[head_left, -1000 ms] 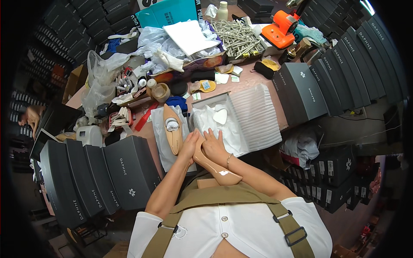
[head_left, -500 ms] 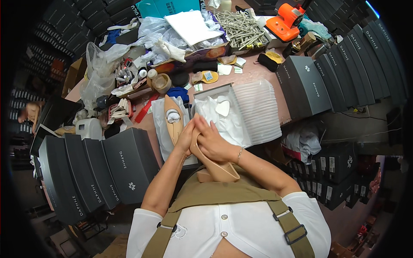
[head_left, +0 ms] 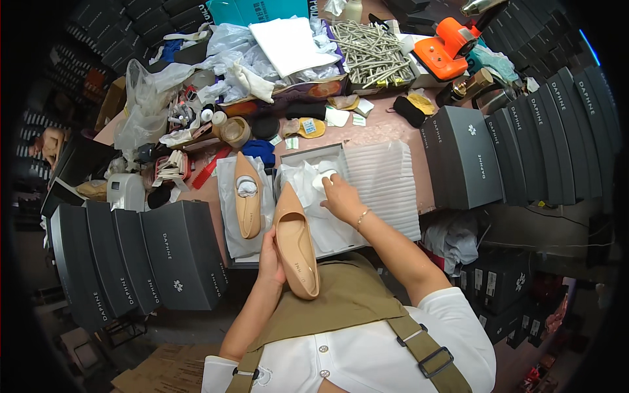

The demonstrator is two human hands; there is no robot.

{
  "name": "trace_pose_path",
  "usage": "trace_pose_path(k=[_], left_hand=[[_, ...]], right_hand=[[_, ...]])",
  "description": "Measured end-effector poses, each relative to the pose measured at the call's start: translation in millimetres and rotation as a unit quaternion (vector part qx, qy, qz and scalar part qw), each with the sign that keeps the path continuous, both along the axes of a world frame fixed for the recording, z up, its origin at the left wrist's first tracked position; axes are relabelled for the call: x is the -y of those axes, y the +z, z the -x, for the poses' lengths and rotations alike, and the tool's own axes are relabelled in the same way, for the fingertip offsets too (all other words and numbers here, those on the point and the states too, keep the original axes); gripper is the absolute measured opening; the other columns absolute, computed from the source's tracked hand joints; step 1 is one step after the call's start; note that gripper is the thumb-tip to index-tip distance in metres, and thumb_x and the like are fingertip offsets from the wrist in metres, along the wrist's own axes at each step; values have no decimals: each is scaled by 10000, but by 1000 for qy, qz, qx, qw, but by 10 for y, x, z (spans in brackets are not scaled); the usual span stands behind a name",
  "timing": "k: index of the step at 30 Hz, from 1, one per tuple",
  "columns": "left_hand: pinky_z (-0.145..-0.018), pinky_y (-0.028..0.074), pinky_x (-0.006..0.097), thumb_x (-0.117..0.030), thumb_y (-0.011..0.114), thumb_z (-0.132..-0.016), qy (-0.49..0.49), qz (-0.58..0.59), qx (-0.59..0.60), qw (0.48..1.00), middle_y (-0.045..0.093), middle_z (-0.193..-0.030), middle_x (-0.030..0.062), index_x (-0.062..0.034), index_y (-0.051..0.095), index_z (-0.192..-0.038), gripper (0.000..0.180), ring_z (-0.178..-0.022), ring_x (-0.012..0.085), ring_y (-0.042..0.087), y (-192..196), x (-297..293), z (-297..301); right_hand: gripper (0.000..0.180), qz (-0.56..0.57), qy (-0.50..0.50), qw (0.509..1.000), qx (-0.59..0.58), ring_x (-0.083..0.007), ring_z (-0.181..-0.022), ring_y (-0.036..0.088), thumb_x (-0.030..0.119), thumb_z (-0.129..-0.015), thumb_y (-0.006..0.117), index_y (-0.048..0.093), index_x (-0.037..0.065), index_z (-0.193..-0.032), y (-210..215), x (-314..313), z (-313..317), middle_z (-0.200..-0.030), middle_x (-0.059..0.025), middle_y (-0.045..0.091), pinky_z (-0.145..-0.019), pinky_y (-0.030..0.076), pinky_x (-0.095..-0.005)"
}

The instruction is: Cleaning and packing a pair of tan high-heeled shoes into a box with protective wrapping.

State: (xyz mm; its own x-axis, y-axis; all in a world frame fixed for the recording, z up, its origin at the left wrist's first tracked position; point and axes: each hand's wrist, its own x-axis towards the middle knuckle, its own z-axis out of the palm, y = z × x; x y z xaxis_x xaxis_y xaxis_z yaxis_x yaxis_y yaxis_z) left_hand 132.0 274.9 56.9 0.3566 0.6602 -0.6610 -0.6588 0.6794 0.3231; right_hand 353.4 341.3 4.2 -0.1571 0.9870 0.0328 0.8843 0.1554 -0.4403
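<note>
My left hand (head_left: pixel 270 259) grips a beige pointed pump (head_left: pixel 285 209) by its side, toe pointing away from me and the open top facing up. At the open shoe box (head_left: pixel 313 156), my right hand (head_left: pixel 343 200) has its fingertips closed on a small white pad (head_left: pixel 320 180) over the white tissue paper (head_left: pixel 301 178). The matching beige pump (head_left: pixel 248 213) lies left of the box on white paper, with a wad of stuffing in its opening.
Dark shoe boxes (head_left: pixel 183 255) stand in a row at left, more dark boxes (head_left: pixel 468 157) at right. White ribbed foam sheets (head_left: pixel 383 183) lie beside the open box. Behind are a red comb (head_left: pixel 211 167), a box of metal rods (head_left: pixel 370 52) and an orange device (head_left: pixel 447 49).
My right hand has left the pump and moved to the white pad in the box. The pump, kept in my left hand, has turned toe away with its opening up.
</note>
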Motion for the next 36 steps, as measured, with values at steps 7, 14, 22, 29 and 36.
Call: trace_pose_path(k=[7,14,22,29,36], left_hand=[[-957,437,375,-348,428,-958,81,45,-33,995,587,-1203,92,-38,501,-1245,429,-1099,233,557,-233,112,-51],[-987,422,377,-378,496,-964,51,13,27,998,530,-1255,93,-64,432,-1305,468,-1163,216,504,19,-39,-316],[-889,504,383,-81,586,-861,7,66,-55,996,566,-1144,93,-67,432,-1278,445,-1052,216,578,-121,-159,-93],[-871,493,336,-82,600,-853,13,57,-123,991,564,-1097,86,-41,412,-1230,423,-1008,186,580,-317,-32,48],[-984,433,369,-30,516,-830,-71,-23,-34,997,426,-1277,104,-92,261,-1379,608,-1179,210,464,-79,-245,24]], right_hand=[[93,14,54,998,15,-308,-671,633,118,-789,601,584,59,-859,79,-133,-44,-728,-105,597,-552,509,-388],[73,-18,268,963,6,-220,-611,617,161,-749,587,562,96,-770,717,469,281,-702,-65,557,-539,487,-378],[287,78,59,992,78,-342,-787,626,75,-785,593,580,33,-1068,294,-640,-28,-945,-153,619,-677,512,-429],[136,2,80,996,37,-303,-728,629,61,-807,541,557,33,-939,313,-734,195,-895,-137,597,-625,517,-391],[325,106,161,980,49,-272,-803,605,100,-756,621,544,92,-1071,872,-28,700,-1015,-116,559,-644,496,-396]])
